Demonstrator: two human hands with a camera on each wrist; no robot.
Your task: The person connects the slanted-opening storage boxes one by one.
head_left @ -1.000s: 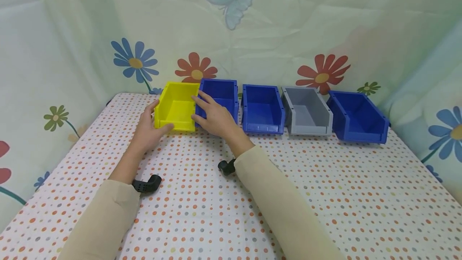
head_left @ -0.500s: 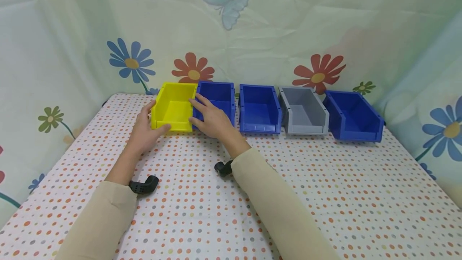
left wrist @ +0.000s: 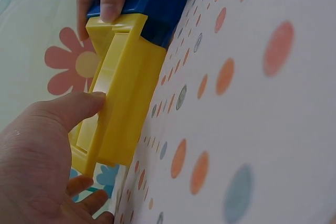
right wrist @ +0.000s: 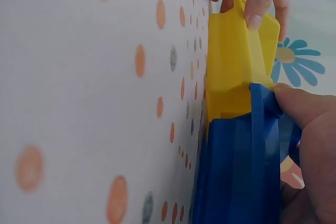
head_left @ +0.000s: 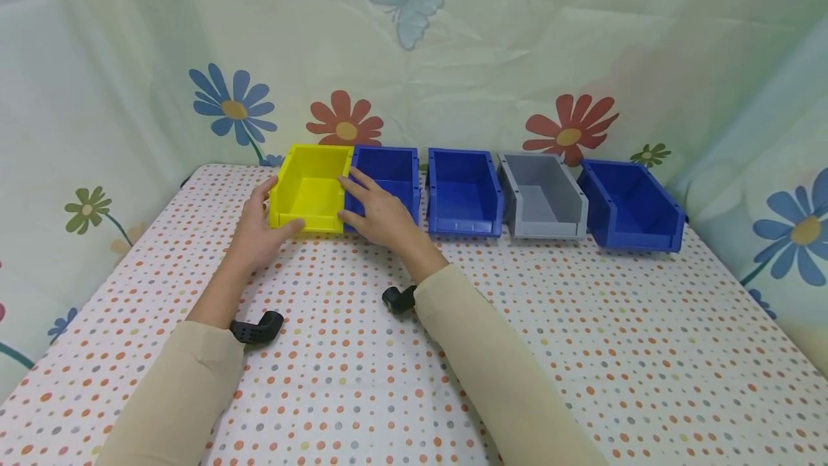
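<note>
Sitting at the left end of the far row was a bright yellow plastic bin with a low near wall (head_left: 310,196). Its right side touched a deep blue plastic bin (head_left: 391,167) of the same shape. The left hand (head_left: 257,232) gripped the yellow bin, thumb on the low wall and fingers bent round the left side. The right hand (head_left: 388,218) had its thumb and fingers where yellow met blue; whether they gripped or only pressed, I could not tell.

A hard push from the left hand could have slid both bins to the right, because they touched. They might then have bumped the middle blue plastic bin (head_left: 463,196), just beside them, and that could have knocked the light grey plastic bin (head_left: 543,200) and the end blue plastic bin (head_left: 637,211) crooked. If the right hand lifted, its fingertips might have caught the blue side and tipped it. A big tug could have bunched up the white dotted cloth (head_left: 349,380) underneath. Too much push to the far side might have creased the pale flowery sheet (head_left: 485,34).
</note>
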